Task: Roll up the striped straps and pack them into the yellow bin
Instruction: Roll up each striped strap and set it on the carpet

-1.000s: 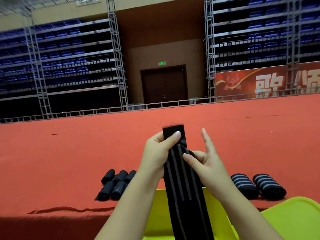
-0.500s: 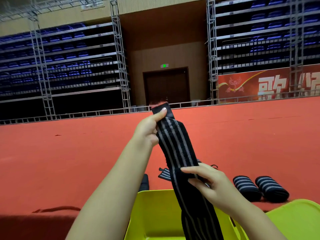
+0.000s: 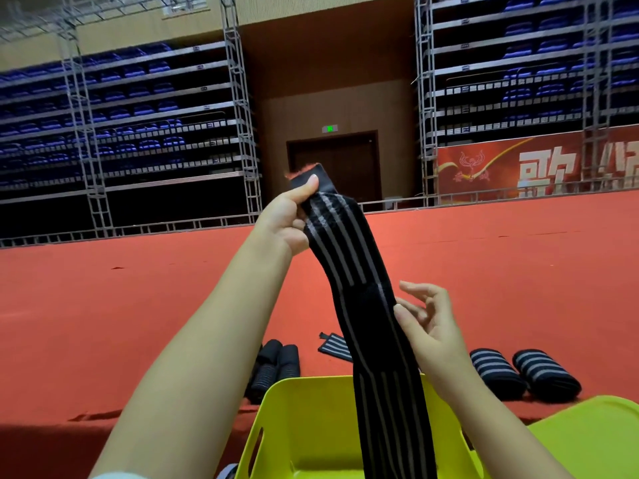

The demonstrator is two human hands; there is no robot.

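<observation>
Two hands work one long striped strap above a yellow bin on a red-carpeted floor, seen from a head-worn camera. Well below the left grip and to its left, several dark rolled straps lie bunched on the carpet just beyond the bin's far rim; whether they are finished rolls awaiting packing cannot be told. The left hand, forearm raised steeply, pinches the strap's plain black end tab between thumb and curled fingers, apparently to let the band hang straight and untwisted before rolling starts. From that grip the strap falls down and to the right, passing the right hand and dropping in front of the bin, whose inside it largely hides. A flat striped strap lies on the floor behind the hanging band, below the left grip. The right hand, palm turned toward the strap and fingers loosely spread, has its thumb tip at the band's edge about halfway down; the grip looks released, steadying rather than clasping. Below and to the right of that hand, two striped rolls rest side by side on the carpet. At the lower right edge, a second yellow-green surface shows; what it is cannot be told.
</observation>
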